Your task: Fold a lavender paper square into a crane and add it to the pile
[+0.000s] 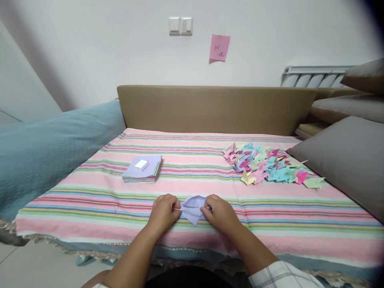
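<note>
Hands, left hand and right hand, pinch lilac paper on striped bedspread.

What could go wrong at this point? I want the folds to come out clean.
The striped cloth is soft, so creases pressed on it may come out weak. Both the left hand and right hand pinch the lavender paper near the near edge, where it might slip off.

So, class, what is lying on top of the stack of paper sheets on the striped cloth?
A small white block lies on the stack of paper sheets, whose top sheet is lavender. The part of that sheet under the block is covered.
</note>
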Tool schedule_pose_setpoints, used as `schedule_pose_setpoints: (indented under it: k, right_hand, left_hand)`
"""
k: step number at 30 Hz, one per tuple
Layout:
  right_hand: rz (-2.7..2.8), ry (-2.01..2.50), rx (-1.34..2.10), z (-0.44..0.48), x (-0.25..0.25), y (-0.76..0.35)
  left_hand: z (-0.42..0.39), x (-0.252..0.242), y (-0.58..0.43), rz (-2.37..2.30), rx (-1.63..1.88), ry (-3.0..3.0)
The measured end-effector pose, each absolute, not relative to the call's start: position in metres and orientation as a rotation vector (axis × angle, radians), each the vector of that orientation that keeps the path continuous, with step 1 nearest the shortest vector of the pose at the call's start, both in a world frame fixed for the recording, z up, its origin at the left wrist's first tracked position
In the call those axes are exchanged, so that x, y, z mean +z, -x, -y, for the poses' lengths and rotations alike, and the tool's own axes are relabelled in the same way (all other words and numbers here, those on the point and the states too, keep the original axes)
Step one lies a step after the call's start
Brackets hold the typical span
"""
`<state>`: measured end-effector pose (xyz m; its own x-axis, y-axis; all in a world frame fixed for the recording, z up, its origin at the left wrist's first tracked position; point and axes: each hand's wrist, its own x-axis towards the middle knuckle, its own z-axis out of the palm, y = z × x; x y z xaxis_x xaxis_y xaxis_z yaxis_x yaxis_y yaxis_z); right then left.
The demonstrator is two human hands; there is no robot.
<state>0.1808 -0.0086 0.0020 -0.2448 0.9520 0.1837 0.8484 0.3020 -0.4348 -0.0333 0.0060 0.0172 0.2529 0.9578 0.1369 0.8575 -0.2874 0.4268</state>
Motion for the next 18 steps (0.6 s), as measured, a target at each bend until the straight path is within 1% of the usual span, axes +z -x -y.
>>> schedule_pose_setpoints:
  k: [13, 18]
  right_hand:
    - [2.173, 1.640, 0.296, 0.0097, 0.0010, -0.1778]
    - [2.184, 1.632, 0.269, 0.0090, -0.0004, -0.1770]
  left_hand:
    - [-0.0035, 0.0205, 0.0339, -1.613, 0.425, -2.346]
    - [-0.0022, 0.0203, 0.0319, -1.622, 0.448, -2.328]
